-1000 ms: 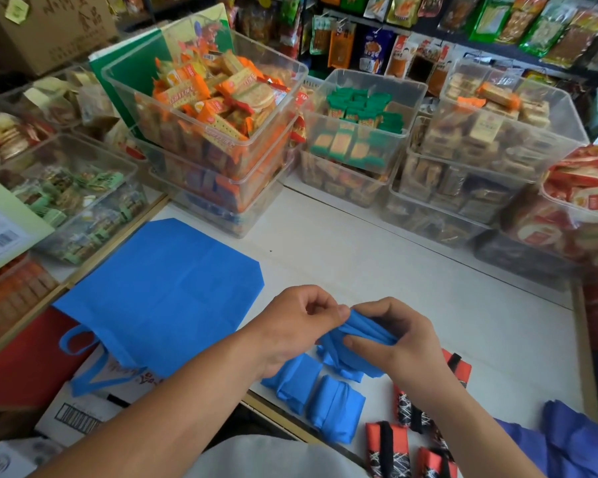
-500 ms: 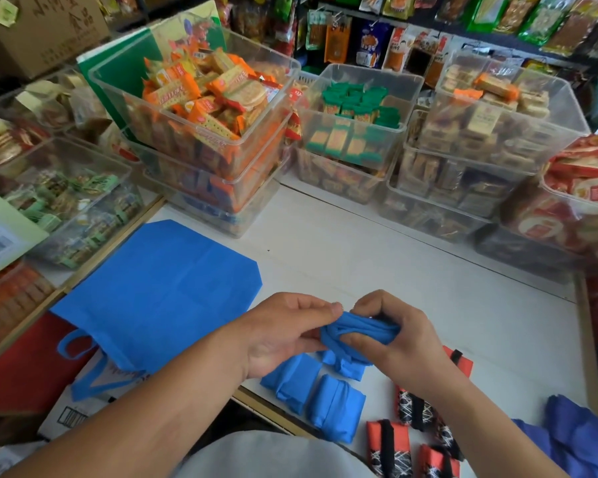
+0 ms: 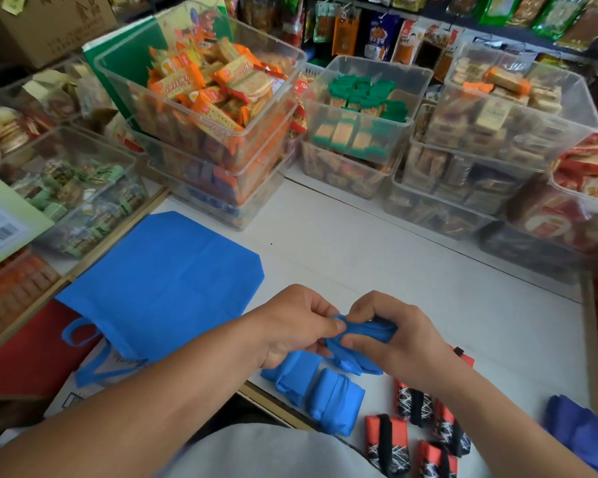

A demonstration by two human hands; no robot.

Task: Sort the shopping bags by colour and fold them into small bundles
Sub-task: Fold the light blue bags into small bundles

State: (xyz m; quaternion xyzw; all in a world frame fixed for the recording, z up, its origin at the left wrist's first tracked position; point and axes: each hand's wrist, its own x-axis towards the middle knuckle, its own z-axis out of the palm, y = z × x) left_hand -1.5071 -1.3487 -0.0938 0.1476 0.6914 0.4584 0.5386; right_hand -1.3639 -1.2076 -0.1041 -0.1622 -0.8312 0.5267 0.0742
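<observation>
Above the white counter [image 3: 377, 270] I hold a partly rolled blue bag [image 3: 366, 334] between both hands. My left hand [image 3: 297, 326] pinches its left end, and my right hand [image 3: 390, 336] curls round its right side. Two finished blue bundles [image 3: 320, 391] lie side by side just below my hands. Several red-and-black bundles [image 3: 418, 429] lie to their right near the counter's front edge. A flat, unfolded blue bag [image 3: 166, 284] is spread at the left, its handles hanging over the edge.
Clear plastic bins of packaged snacks [image 3: 204, 108] line the back and left of the counter. A crumpled dark blue bag [image 3: 580, 432] lies at the far right front. A red surface [image 3: 25, 360] and a cardboard box sit below the counter's left edge.
My hands have drawn closer together and rolled the blue bag tighter; the loose part hanging below it has shortened. The bundles on the counter have not moved.
</observation>
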